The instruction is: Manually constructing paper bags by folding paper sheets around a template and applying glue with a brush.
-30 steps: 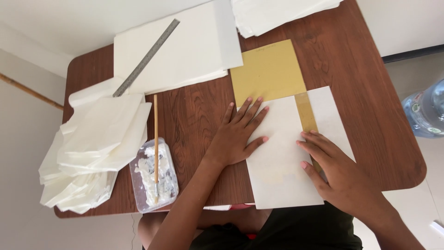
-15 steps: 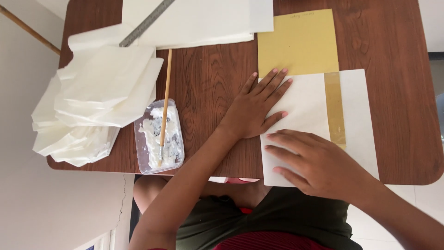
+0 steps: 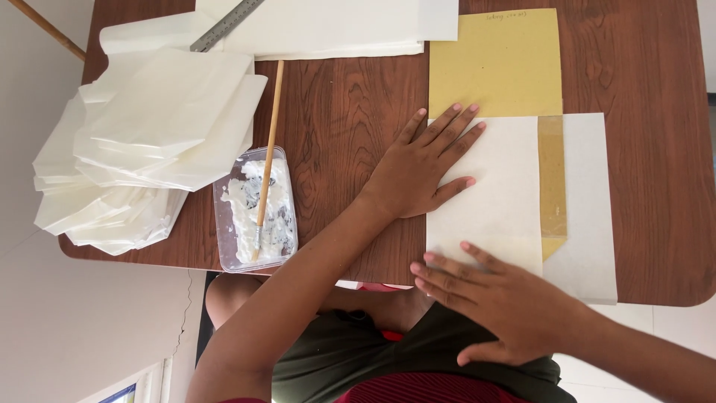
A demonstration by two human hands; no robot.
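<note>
My left hand (image 3: 419, 168) lies flat, fingers spread, on the left edge of a white paper sheet (image 3: 500, 194) folded over a yellow card (image 3: 496, 63) on the wooden table (image 3: 343, 112). A strip of the yellow card (image 3: 552, 179) shows between the folded flap and the rest of the white sheet (image 3: 589, 201). My right hand (image 3: 500, 302) rests at the sheet's near edge, fingers pointing left along the table's front edge, holding nothing.
A clear plastic tub of white paste (image 3: 257, 209) with a wooden-handled brush (image 3: 267, 142) stands left of my left hand. A heap of folded white papers (image 3: 142, 142) fills the left side. More white sheets (image 3: 335, 26) and a metal ruler (image 3: 224, 26) lie at the back.
The view has shifted a little. My right hand has slid off the sheet toward its near edge. My left hand stays pressed on the sheet.
</note>
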